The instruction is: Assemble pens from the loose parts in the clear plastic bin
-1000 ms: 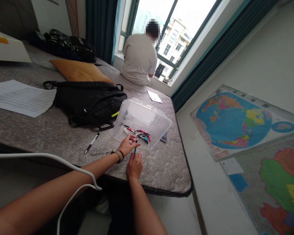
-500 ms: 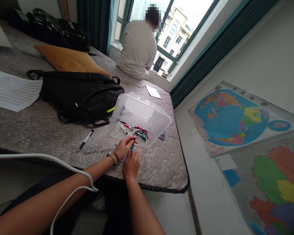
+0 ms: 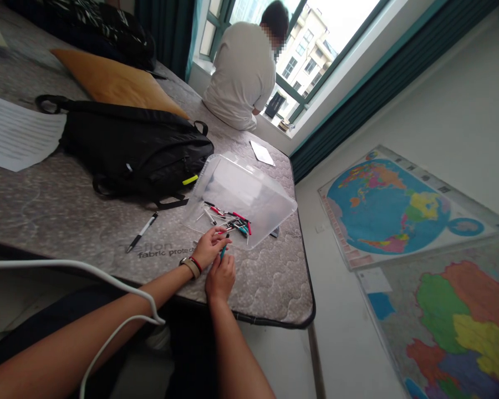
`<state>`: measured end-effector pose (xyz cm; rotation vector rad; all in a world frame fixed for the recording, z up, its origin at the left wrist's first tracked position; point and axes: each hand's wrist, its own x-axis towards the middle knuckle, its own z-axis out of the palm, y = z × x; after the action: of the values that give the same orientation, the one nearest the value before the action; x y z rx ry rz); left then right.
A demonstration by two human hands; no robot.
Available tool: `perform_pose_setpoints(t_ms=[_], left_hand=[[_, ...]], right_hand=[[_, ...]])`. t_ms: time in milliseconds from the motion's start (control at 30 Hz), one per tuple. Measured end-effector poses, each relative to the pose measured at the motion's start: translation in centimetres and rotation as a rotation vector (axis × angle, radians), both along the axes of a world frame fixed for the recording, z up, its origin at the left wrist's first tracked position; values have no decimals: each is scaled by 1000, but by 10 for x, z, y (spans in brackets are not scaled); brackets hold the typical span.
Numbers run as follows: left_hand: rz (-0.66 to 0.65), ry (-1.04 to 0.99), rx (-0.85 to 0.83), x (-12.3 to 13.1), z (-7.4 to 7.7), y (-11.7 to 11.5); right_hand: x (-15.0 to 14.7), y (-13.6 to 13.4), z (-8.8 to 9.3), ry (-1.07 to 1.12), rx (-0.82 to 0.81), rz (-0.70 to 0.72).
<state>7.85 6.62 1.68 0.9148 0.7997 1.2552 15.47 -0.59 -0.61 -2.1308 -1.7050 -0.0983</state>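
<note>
My right hand [image 3: 221, 279] is closed around a teal pen [image 3: 223, 252] held upright near the mattress edge. My left hand [image 3: 209, 247], with a watch and a red band at its wrist, reaches in from the left, its fingers closed at the pen's dark upper end. Just beyond my hands, a clear plastic bin [image 3: 270, 213] lies with its open side towards me. Inside it is a loose heap of pen parts [image 3: 233, 221] in red, black, white and teal. A white and black pen [image 3: 142, 233] rests on the mattress left of the bin.
A black backpack [image 3: 137, 149] and a brown envelope [image 3: 120, 83] lie behind, with a printed sheet [image 3: 19, 133] at the left. A white cable [image 3: 87, 271] crosses over my left forearm. Another person [image 3: 241, 72] sits by the window. Maps [image 3: 391, 205] hang on the right wall.
The camera view has shifted slightly. My left fingers have loosened a little around the teal pen's upper end, while my right hand keeps its hold. The seated person leans further right.
</note>
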Motion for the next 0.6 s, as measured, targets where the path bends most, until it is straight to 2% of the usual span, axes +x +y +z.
perform_pose_setpoints(t_ms=[300,600], left_hand=[[-73,-73,6,-1,-6,-12],[-75,-128,-45,0,-29,-8]], right_hand=[[0,1,-2,-1,5,-1],[-1,1,-3,-24,-31,-11]])
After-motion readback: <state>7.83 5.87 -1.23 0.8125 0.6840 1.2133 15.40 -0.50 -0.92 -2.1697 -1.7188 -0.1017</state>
